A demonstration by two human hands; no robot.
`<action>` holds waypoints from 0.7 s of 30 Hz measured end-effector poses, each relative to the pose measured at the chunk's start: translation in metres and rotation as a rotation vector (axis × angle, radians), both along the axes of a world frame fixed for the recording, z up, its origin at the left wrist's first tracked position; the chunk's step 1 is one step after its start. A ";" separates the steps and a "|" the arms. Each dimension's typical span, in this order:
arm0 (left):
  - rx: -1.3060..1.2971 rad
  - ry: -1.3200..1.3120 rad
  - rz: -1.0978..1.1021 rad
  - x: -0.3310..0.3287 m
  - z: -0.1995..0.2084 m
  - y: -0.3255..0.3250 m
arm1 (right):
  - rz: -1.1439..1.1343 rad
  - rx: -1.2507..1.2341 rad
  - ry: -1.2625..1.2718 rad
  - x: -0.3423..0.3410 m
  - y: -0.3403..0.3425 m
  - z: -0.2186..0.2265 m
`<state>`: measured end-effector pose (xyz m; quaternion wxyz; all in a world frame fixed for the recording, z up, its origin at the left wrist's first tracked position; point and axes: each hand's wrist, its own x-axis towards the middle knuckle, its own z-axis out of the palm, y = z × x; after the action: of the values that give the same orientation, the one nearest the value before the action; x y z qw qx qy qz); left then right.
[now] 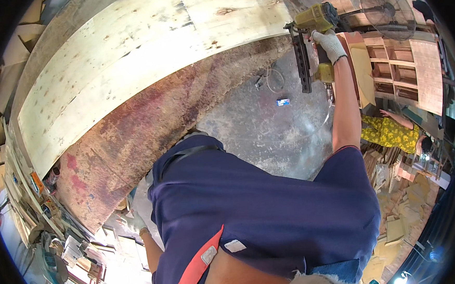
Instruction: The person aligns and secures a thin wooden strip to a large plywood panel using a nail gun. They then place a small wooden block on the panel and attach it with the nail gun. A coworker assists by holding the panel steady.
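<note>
My right hand (331,46), in a pale knit work glove, is wrapped round the handle of a yellow and black nail gun (316,18). The gun's long dark magazine (301,59) hangs beside the hand, near the right end of a pale plywood sheet (149,48). That sheet lies on a stained, worn board (147,110). Low on the left, my gloved left hand (134,221) reaches out beside the board's near edge. Its fingers look stretched out and apart, small and washed by glare, with nothing plainly held.
On the grey concrete floor (268,124) lies a small blue box (283,102) near a thin looped cord. A standing fan (389,10) and a wooden compartment frame (395,66) are at the right. Beyond them is a person in yellow (396,133). Wood scraps (20,206) line the left.
</note>
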<state>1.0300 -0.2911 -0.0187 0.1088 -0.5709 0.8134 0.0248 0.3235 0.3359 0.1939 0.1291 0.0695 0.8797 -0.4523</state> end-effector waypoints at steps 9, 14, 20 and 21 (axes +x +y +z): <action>0.132 -0.155 -0.023 0.012 0.024 -0.005 | 0.068 0.007 -0.022 -0.014 0.006 -0.020; 0.130 -0.179 -0.159 0.018 0.015 -0.008 | 0.093 0.053 -0.052 -0.020 0.013 -0.034; 0.161 -0.191 -0.170 0.015 0.011 -0.008 | 0.137 0.109 -0.096 -0.031 0.021 -0.041; 0.168 -0.174 -0.158 0.014 0.011 -0.008 | 0.152 0.108 -0.104 -0.032 0.022 -0.041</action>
<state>1.0438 -0.2992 -0.0074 0.2279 -0.4940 0.8383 0.0344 0.2912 0.3578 0.1525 0.2043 0.0329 0.8976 -0.3892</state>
